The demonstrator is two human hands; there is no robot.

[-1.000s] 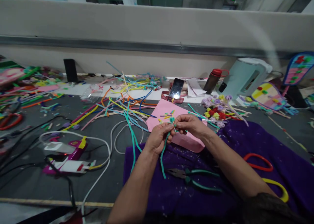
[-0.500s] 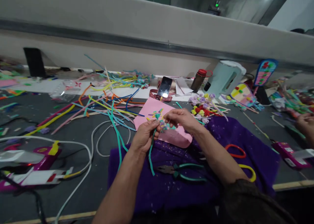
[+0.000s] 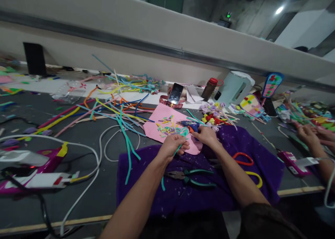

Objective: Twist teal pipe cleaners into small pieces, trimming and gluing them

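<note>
My left hand (image 3: 172,146) pinches a teal foam strip (image 3: 178,149) whose loose end hangs down over the purple cloth (image 3: 183,197). Just to its right, my right hand (image 3: 207,135) is closed on a small blue glue gun (image 3: 192,125) with its tip pointing left over the pink sheet (image 3: 154,127). Several short coloured cut pieces (image 3: 167,127) lie scattered on that sheet. Pliers with teal handles (image 3: 191,176) rest on the cloth below my hands.
Long coloured strips (image 3: 115,109) and a white cable (image 3: 96,162) spread at left, by a pink glue gun (image 3: 39,162). A phone (image 3: 176,93), bottle (image 3: 209,88) and kettle (image 3: 234,88) stand behind. Another person's hand (image 3: 309,136) works at right. Red (image 3: 242,157) and yellow (image 3: 255,178) loops lie on the cloth.
My right hand let go of the teal piece and moved right onto the blue glue gun. My left hand dropped lower with the strip. The view turned right, showing another person's hands.
</note>
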